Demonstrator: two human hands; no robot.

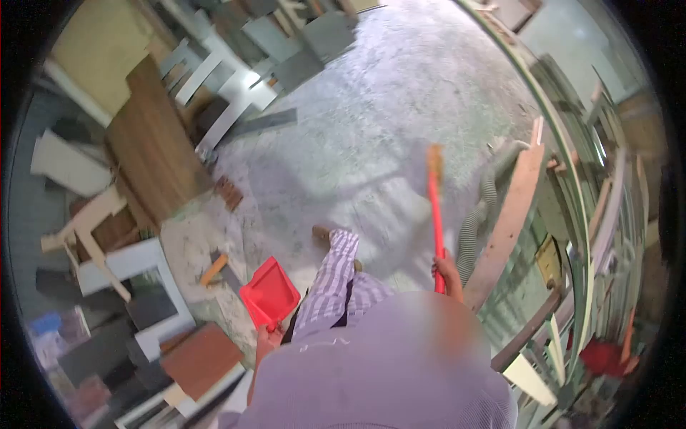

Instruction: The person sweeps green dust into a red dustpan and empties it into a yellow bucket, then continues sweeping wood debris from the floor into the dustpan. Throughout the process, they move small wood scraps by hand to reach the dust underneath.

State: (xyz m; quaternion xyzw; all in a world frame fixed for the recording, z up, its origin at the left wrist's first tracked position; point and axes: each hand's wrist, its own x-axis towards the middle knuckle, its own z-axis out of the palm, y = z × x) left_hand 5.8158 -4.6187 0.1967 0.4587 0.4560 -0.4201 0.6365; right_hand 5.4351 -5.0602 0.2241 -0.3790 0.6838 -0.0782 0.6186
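My left hand (269,336) is closed round the handle of a red dustpan (270,292), held low beside my left leg with its wide end pointing forward. In my right hand (448,270) is the red handle of a brush (437,207), its yellowish bristles (435,159) pointing away from me over the floor. Both hands are apart, one on each side of my body. The dustpan's inside faces up and looks bare red.
Dusty concrete floor (386,93) stretches ahead. Boards, offcuts and a brown panel (153,143) crowd the left side. To the right lie a ribbed hose (468,243), a long plank (507,229) and stacked strips (607,214). A broken brick-like piece (229,193) sits on the floor.
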